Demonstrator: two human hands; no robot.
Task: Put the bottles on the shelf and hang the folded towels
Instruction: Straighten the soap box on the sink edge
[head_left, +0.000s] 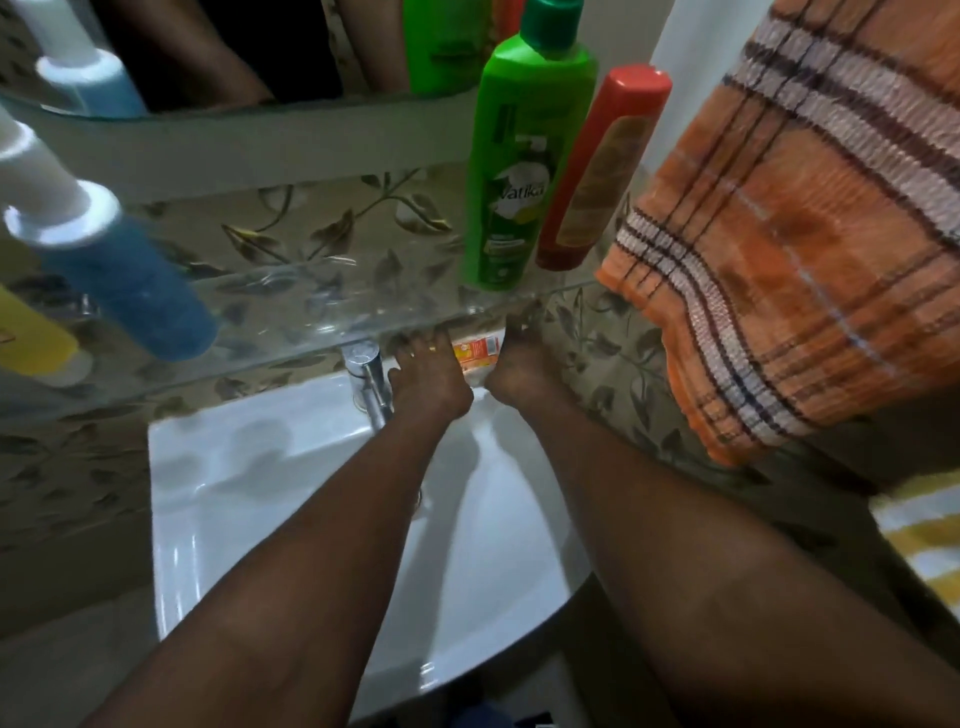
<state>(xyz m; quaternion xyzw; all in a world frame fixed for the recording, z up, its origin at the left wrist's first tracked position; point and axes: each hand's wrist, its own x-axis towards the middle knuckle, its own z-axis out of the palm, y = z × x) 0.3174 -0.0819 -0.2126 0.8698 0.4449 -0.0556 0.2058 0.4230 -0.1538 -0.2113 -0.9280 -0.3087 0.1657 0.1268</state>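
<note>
A glass shelf (291, 332) runs above a white sink (249, 467). On it stand a green bottle (519, 171) and a red bottle (597, 171) at the right, and a blue bottle (119, 270) with a white top and a yellow bottle (31, 338) at the left. Under the shelf, at the sink's back edge, my left hand (428, 382) and my right hand (517, 371) both hold a small orange-labelled bottle (475, 353); most of it is hidden. An orange striped towel (800, 249) hangs folded at the right.
A chrome tap (369, 382) stands just left of my left hand. A mirror (234, 52) above the shelf reflects the bottles. A yellow and white striped towel (924, 545) shows at the right edge. Leaf-patterned tiles cover the wall.
</note>
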